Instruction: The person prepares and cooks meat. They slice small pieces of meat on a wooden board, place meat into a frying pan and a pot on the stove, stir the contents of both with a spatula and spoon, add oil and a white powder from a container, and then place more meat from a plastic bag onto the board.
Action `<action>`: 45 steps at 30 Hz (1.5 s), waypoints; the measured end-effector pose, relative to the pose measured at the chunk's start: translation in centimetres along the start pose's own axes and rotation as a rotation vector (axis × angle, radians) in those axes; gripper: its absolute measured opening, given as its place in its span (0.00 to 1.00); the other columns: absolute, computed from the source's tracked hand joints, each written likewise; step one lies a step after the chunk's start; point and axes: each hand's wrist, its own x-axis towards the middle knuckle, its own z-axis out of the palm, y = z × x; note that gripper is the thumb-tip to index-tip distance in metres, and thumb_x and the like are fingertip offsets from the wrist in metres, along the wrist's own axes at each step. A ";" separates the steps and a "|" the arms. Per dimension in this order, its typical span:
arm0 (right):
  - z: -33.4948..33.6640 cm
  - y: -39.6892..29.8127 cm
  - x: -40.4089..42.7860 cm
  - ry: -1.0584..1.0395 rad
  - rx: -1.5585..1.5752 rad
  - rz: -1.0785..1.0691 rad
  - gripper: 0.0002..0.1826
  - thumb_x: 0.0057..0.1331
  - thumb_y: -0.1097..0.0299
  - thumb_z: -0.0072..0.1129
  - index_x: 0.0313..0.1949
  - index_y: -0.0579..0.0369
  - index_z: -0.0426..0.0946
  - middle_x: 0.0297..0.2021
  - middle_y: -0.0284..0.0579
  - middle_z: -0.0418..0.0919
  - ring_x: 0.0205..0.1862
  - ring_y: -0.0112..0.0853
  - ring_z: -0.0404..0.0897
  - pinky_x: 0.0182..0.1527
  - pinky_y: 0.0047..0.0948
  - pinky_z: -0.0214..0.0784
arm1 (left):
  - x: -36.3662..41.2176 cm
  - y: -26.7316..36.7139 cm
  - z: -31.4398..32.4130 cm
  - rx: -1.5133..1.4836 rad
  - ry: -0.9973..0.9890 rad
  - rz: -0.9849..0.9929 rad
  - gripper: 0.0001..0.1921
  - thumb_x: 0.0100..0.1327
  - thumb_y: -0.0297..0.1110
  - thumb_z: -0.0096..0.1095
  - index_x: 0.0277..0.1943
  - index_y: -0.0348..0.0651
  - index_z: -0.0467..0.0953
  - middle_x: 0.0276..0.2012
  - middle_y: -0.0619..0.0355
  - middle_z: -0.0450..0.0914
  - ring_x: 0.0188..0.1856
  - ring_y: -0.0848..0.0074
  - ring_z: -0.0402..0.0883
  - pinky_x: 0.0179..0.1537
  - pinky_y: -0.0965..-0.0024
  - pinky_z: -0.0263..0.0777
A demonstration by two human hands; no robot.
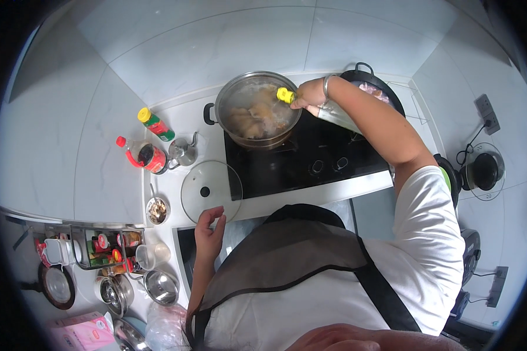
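Observation:
My right hand [309, 94] is closed around a clear bottle with a yellow cap [286, 95], tilted so the cap points over the right rim of a large steel pot [221, 105]. Pieces of meat [250, 118] lie in steaming liquid inside the pot, on the black glass cooktop [272, 171]. Whether anything flows from the bottle is not visible. My left hand [211, 226] holds nothing, fingers bent and apart, by the near edge of a glass lid [211, 175] with a black knob. The lid lies flat, partly over the cooktop's left edge.
Left of the cooktop stand a yellow-capped green container [158, 125], a red-capped bottle of dark liquid [147, 155], a steel cruet [183, 151] and a small bowl with a spoon [157, 210]. A black wok [393, 94] holding raw meat sits behind my right arm. Jars fill a rack [81, 259] at left.

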 end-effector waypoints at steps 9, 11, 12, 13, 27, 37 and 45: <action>0.5 -0.2 -1.6 0.011 0.172 -0.105 0.32 0.65 0.37 0.41 0.30 0.59 0.76 0.25 0.42 0.77 0.29 0.33 0.75 0.37 0.33 0.67 | -0.5 0.4 2.1 -0.017 0.029 0.026 0.10 0.60 0.25 0.59 0.45 0.36 0.75 0.39 0.54 0.79 0.44 0.73 0.77 0.49 0.72 0.67; 0.6 0.0 -1.7 0.193 0.235 -0.102 0.30 0.66 0.41 0.42 0.22 0.57 0.72 0.19 0.39 0.74 0.24 0.29 0.73 0.34 0.28 0.66 | -0.8 0.5 2.5 -0.010 0.044 0.031 0.10 0.60 0.25 0.59 0.45 0.36 0.75 0.39 0.54 0.79 0.43 0.73 0.78 0.49 0.72 0.68; 0.8 0.1 -1.4 0.190 0.277 -0.104 0.30 0.66 0.40 0.42 0.24 0.57 0.72 0.17 0.39 0.73 0.23 0.29 0.71 0.32 0.27 0.65 | -1.0 0.5 2.8 -0.006 0.055 0.039 0.10 0.60 0.25 0.59 0.45 0.35 0.75 0.39 0.54 0.79 0.43 0.73 0.78 0.48 0.72 0.68; 0.7 0.3 -1.3 0.185 0.271 -0.118 0.30 0.66 0.40 0.42 0.24 0.57 0.72 0.17 0.39 0.73 0.23 0.29 0.71 0.32 0.27 0.65 | -1.3 0.5 3.1 -0.003 0.069 0.032 0.10 0.60 0.25 0.59 0.45 0.35 0.75 0.39 0.54 0.79 0.43 0.73 0.78 0.48 0.72 0.68; 2.7 -8.9 -6.3 1.065 0.667 -0.489 0.19 0.63 0.57 0.56 0.42 0.61 0.69 0.35 0.56 0.77 0.40 0.48 0.76 0.43 0.39 0.67 | -4.3 2.2 3.1 -0.079 0.177 0.103 0.12 0.58 0.22 0.61 0.45 0.35 0.75 0.39 0.54 0.78 0.44 0.74 0.77 0.47 0.74 0.69; 15.0 -28.5 -5.6 0.861 0.456 -0.857 0.20 0.54 0.71 0.60 0.46 0.58 0.68 0.43 0.52 0.72 0.48 0.50 0.70 0.51 0.41 0.61 | -5.3 7.4 -4.3 -0.026 0.441 0.414 0.36 0.50 0.33 0.71 0.60 0.38 0.58 0.49 0.54 0.66 0.50 0.72 0.66 0.55 0.66 0.60; 17.8 -42.2 -2.5 0.573 0.644 -1.189 0.20 0.57 0.72 0.59 0.48 0.58 0.66 0.45 0.53 0.71 0.47 0.49 0.69 0.51 0.40 0.61 | -10.8 0.3 -13.6 -0.547 0.411 0.077 0.21 0.62 0.35 0.58 0.56 0.42 0.63 0.47 0.58 0.67 0.50 0.78 0.66 0.52 0.73 0.60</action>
